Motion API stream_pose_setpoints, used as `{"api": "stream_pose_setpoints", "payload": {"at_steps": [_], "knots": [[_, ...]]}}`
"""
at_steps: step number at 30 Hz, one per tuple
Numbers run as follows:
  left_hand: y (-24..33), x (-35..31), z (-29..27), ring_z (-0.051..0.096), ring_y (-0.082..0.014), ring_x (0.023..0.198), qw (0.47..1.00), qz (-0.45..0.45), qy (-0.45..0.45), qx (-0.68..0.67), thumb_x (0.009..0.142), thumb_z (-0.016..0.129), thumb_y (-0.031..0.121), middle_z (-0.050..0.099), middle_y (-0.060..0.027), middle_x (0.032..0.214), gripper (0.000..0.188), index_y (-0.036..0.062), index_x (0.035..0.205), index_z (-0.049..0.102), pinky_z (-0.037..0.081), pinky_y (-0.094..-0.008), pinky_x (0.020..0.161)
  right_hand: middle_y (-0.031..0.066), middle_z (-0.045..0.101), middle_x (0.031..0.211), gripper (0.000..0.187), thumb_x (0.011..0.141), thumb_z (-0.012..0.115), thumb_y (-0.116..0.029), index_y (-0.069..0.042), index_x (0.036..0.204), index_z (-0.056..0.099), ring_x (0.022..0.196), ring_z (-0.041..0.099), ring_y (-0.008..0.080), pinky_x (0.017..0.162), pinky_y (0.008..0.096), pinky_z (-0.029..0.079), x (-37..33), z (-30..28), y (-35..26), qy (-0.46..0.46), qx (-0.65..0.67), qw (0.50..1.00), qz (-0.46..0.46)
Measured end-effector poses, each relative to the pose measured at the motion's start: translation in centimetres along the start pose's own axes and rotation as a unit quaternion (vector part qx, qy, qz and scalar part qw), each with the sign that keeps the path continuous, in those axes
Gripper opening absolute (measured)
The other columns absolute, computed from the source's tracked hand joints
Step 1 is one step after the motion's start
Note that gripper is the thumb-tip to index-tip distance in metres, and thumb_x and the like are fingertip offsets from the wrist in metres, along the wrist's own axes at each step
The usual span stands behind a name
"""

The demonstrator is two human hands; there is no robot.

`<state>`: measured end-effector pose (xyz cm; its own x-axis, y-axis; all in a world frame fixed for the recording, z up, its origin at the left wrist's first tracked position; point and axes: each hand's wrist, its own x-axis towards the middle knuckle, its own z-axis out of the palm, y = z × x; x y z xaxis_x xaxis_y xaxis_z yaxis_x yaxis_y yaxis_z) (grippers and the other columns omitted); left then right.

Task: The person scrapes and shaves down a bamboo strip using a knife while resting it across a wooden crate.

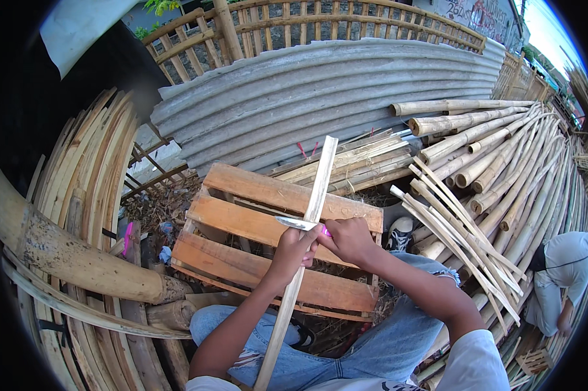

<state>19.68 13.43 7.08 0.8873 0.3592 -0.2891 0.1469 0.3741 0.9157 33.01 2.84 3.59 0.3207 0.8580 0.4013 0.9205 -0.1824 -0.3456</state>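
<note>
A long split bamboo strip [321,179] slants across my lap, its far end up over a slatted wooden crate [346,290]. My left hand [287,259] is closed round the strip near its middle. In my right hand [351,241] is a knife [295,223] with a pink handle, mostly covered by my fingers. Its pale blade points left and lies across the strip, just beyond my left hand. Both hands are close together above the crate's slats. Part of the strip below my left hand runs down between my legs.
Bamboo poles [496,173] are heaped at the right, with split strips [453,238] over them. More strips [89,169] and a thick bamboo pole [79,254] lie at the left. Behind the crate leans a corrugated sheet [333,85]. Another person [561,274] bends at the far right.
</note>
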Motion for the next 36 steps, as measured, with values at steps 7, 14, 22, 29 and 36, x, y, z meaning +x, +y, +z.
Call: {"api": "stream_pose_setpoints", "payload": {"at_steps": [7, 14, 22, 29, 36], "knots": [[-1.1, 0.4, -0.1, 0.040, -0.0011, 0.050, 0.991, 0.011, 0.061, 0.117, 0.089, 0.064, 0.029, 0.046, 0.0035, 0.066, 0.028, 0.0068, 0.089, 0.048, 0.031, -0.0172, 0.041, 0.0110, 0.058, 0.055, 0.044, 0.085, 0.055, -0.047, -0.008, 0.066, 0.055, 0.047, 0.059, 0.0288, 0.044, 0.0392, 0.045, 0.8, 0.5, 1.5, -0.007, -0.060, 0.995, -0.075], [-0.8, -1.5, 1.2, 0.040, -0.0015, 0.047, 0.992, -0.030, 0.028, 0.122, 0.088, 0.064, 0.021, 0.047, 0.0018, 0.064, 0.025, 0.0067, 0.094, 0.044, 0.030, -0.0178, 0.039, 0.0199, 0.057, 0.061, 0.056, 0.099, 0.035, -0.039, -0.002, 0.066, 0.060, 0.060, 0.059, 0.0372, 0.048, 0.0447, 0.044, 3.9, -6.9, 17.4, 0.157, -0.200, 0.947, 0.196], [1.5, -0.5, -0.3, 0.035, -0.0013, 0.045, 1.000, -0.018, -0.003, 0.004, 0.090, 0.057, 0.012, 0.047, 0.0004, 0.066, 0.014, 0.0056, 0.095, 0.045, 0.028, -0.0178, 0.038, 0.0196, 0.039, 0.049, 0.058, 0.092, 0.050, -0.043, 0.008, 0.065, 0.051, 0.045, 0.036, 0.0299, 0.048, 0.0413, 0.031, 2.3, -7.1, 7.0, 0.057, 0.152, 0.958, 0.236], [1.2, -0.5, 0.1, 0.036, -0.0021, 0.046, 0.999, -0.018, 0.024, 0.031, 0.091, 0.055, 0.011, 0.047, 0.0008, 0.066, 0.010, 0.0064, 0.096, 0.048, 0.029, -0.0182, 0.039, 0.0184, 0.054, 0.054, 0.056, 0.090, 0.048, -0.051, -0.002, 0.065, 0.059, 0.052, 0.056, 0.0366, 0.051, 0.0449, 0.042, 2.0, -4.4, 0.9, -0.097, 0.106, 0.989, 0.045], [-0.2, -0.4, 0.2, 0.046, -0.0033, 0.049, 0.965, 0.069, 0.112, 0.227, 0.091, 0.056, 0.013, 0.050, 0.0006, 0.062, 0.012, 0.0049, 0.096, 0.050, 0.036, -0.0205, 0.040, 0.0172, 0.052, 0.052, 0.054, 0.092, 0.045, -0.048, -0.004, 0.062, 0.055, 0.053, 0.054, 0.0381, 0.053, 0.0465, 0.040, 1.8, -2.7, 0.1, -0.110, 0.062, 0.992, 0.023]]}}
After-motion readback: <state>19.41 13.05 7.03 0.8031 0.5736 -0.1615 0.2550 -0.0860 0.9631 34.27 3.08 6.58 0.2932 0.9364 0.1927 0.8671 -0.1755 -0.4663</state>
